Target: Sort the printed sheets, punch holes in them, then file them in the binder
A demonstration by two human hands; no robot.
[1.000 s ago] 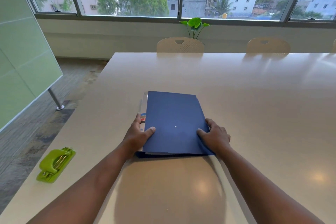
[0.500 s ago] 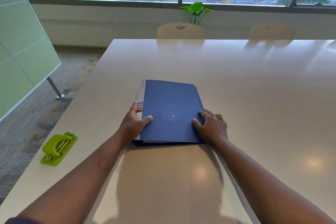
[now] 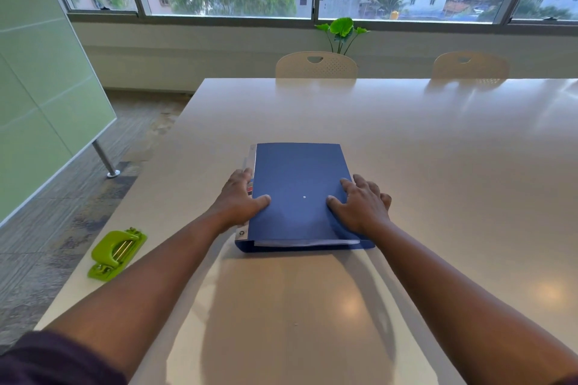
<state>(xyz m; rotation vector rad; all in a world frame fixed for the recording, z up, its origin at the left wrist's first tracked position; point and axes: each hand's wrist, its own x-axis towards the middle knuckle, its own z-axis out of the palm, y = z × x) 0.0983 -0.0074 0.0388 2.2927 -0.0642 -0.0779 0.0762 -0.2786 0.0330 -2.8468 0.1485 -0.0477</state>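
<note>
A closed blue binder (image 3: 298, 178) lies flat in the middle of the beige table (image 3: 438, 150), spine to the left. White sheet edges show along its near side. My left hand (image 3: 239, 197) holds the spine edge, thumb on the cover and fingers along the side. My right hand (image 3: 359, 205) rests flat on the cover's right part with fingers spread. A lime-green hole punch (image 3: 115, 253) sits near the table's left edge, well apart from both hands.
Two beige chairs (image 3: 316, 65) stand at the table's far side, with a small green plant (image 3: 341, 30) behind them under the windows. A frosted green glass panel (image 3: 47, 97) on a metal leg stands left of the table.
The binder has turned slightly so it lies squarer to me. Both hands stayed on it, the right hand shifting a little further onto the cover. The camera view shifted.
</note>
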